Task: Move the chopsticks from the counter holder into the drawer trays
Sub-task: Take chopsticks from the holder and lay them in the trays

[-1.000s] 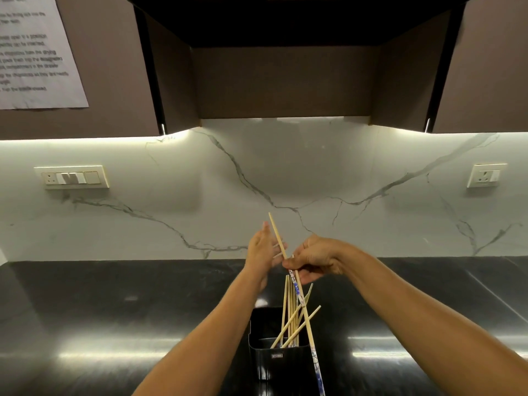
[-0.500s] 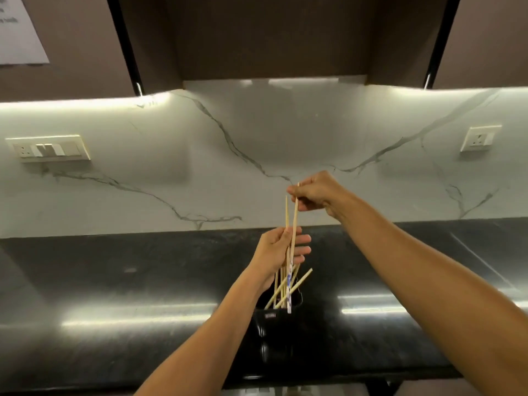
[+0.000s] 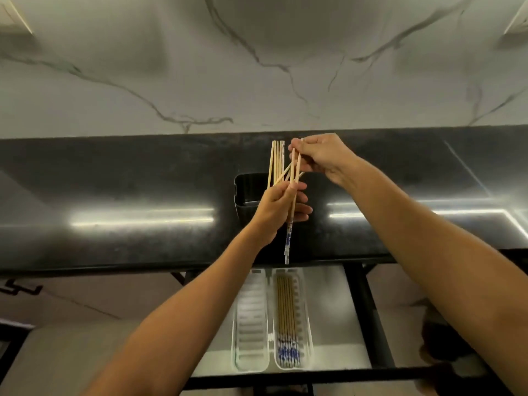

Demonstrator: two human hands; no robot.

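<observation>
A black holder [image 3: 243, 192] stands on the dark counter, with several wooden chopsticks [image 3: 275, 161] leaning up out of it. My left hand [image 3: 278, 208] is closed around a chopstick pair whose blue-and-white patterned ends [image 3: 288, 244] hang below the fist over the counter's front edge. My right hand [image 3: 321, 155] pinches the upper ends of that same pair. Below, the open drawer holds two white trays: the right tray [image 3: 307, 324] contains several patterned chopsticks [image 3: 287, 315], the left tray [image 3: 251, 318] holds none.
The black counter [image 3: 128, 181] runs across the view with a marble backsplash [image 3: 257, 67] behind. The drawer's dark front rail [image 3: 343, 374] crosses the bottom, and its black frame post [image 3: 368, 310] stands to the right of the trays.
The view has tilted down, revealing the open drawer and trays. My left hand has closed on the patterned pair, which now hangs lower, over the counter edge; my right hand still grips its top.
</observation>
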